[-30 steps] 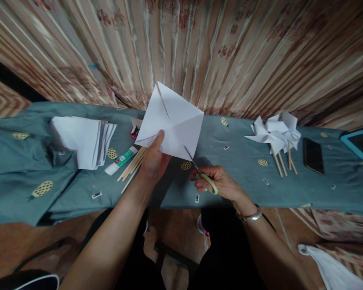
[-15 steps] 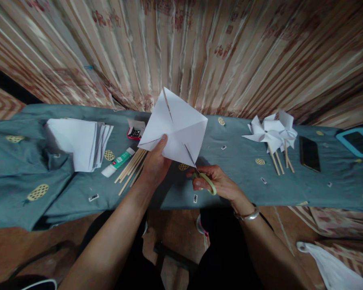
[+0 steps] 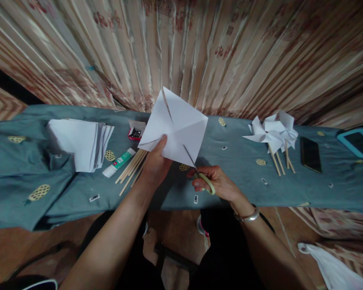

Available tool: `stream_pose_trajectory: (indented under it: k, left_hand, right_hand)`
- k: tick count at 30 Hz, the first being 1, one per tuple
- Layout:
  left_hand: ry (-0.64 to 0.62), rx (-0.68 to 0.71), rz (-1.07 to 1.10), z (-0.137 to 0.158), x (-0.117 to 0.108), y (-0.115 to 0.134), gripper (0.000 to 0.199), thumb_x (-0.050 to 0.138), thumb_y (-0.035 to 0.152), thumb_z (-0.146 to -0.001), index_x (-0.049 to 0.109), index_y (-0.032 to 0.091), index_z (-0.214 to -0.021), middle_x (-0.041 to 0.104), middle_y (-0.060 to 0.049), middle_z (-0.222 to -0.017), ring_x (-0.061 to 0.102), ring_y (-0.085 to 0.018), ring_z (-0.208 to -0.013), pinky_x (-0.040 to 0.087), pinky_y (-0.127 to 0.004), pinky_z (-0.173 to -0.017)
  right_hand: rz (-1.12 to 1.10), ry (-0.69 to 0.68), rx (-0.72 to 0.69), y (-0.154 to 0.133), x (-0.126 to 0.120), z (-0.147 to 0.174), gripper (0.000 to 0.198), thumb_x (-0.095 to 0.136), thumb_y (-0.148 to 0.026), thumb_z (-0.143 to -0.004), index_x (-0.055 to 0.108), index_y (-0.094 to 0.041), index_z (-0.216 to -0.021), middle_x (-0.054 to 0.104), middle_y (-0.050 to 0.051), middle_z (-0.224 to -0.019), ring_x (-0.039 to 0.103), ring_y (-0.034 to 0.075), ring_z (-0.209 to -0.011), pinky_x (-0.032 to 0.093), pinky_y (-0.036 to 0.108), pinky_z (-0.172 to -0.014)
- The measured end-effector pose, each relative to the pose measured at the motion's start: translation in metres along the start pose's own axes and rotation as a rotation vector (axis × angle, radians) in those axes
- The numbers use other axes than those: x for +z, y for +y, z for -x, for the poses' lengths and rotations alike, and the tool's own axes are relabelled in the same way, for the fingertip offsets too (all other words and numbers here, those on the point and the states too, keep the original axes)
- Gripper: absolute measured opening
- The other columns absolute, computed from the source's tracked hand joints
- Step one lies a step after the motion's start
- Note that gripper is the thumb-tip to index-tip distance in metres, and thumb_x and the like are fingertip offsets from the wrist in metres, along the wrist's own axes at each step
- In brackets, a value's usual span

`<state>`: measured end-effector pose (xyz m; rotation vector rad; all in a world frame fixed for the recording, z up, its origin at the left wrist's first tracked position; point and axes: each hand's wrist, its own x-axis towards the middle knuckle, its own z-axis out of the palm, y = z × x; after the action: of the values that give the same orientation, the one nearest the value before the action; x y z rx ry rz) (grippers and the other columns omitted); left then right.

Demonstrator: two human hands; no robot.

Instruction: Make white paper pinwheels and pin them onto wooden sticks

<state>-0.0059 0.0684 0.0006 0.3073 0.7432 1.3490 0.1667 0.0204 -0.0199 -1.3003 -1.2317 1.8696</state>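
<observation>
A white square of paper point(image 3: 176, 127) is held up above the middle of the table, tilted on one corner, with fold lines crossing it and a slit at its top corner. The left hand point(image 3: 154, 163) grasps it at the lower left edge, thumb pressed on the front. The right hand point(image 3: 219, 183) is closed around the pale green handles of the scissors point(image 3: 196, 171), whose blades bite into the paper's lower right edge.

On the blue-grey cloth point(image 3: 236, 177) just left of the left hand lie a bundle of wooden sticks point(image 3: 131, 169) and a green and white glue tube point(image 3: 118, 162). A small box of pins point(image 3: 135, 131) sits behind them, and a stack of white paper point(image 3: 78, 141) lies farther left. To the right stand finished paper pinwheels point(image 3: 274, 135) on sticks, then a dark phone point(image 3: 310, 154) and a blue-framed tablet point(image 3: 357, 141) at the far right. Striped curtains point(image 3: 199, 48) hang behind.
</observation>
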Motion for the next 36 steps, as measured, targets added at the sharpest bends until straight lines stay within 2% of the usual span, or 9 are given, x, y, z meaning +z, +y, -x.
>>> stream_pose_trajectory:
  k: [5, 16, 23, 36]
  left_hand:
    - [-0.006, -0.002, 0.004, 0.001, 0.000, 0.001, 0.039, 0.047, 0.021, -0.098, 0.053, 0.016, -0.136, 0.073, -0.007, -0.116, 0.065, -0.019, -0.115, 0.046, -0.032, -0.107]
    - [0.043, -0.046, -0.025, 0.006, 0.002, -0.003, 0.031, 0.050, 0.017, -0.096, 0.061, 0.013, -0.124, 0.075, -0.008, -0.110, 0.068, -0.018, -0.108, 0.049, -0.029, -0.103]
    - [0.054, -0.071, -0.033, 0.007, 0.002, -0.005, 0.029, 0.051, 0.019, -0.096, 0.063, 0.013, -0.121, 0.074, -0.007, -0.110, 0.068, -0.018, -0.106, 0.050, -0.029, -0.101]
    - [0.038, -0.075, -0.047, 0.009, 0.003, -0.006, 0.027, 0.048, 0.018, -0.097, 0.065, 0.013, -0.117, 0.075, -0.006, -0.102, 0.069, -0.018, -0.101, 0.052, -0.030, -0.098]
  right_hand:
    - [-0.022, 0.005, 0.009, 0.002, 0.001, -0.001, 0.053, 0.088, -0.053, -0.053, 0.072, -0.014, -0.084, 0.060, -0.005, -0.059, 0.053, 0.007, -0.050, 0.048, 0.021, -0.052]
    - [0.022, 0.017, -0.023, -0.010, 0.004, 0.001, 0.049, 0.091, -0.049, -0.049, 0.070, -0.016, -0.078, 0.062, -0.004, -0.057, 0.056, 0.009, -0.051, 0.048, 0.021, -0.051]
    - [0.042, 0.014, -0.047, -0.006, 0.003, 0.000, 0.048, 0.088, -0.052, -0.053, 0.069, -0.016, -0.079, 0.061, -0.005, -0.057, 0.055, 0.009, -0.050, 0.048, 0.021, -0.051]
    - [0.026, 0.062, -0.069, -0.007, 0.008, -0.002, 0.052, 0.087, -0.059, -0.049, 0.067, -0.016, -0.071, 0.060, -0.004, -0.056, 0.052, 0.008, -0.049, 0.045, 0.021, -0.048]
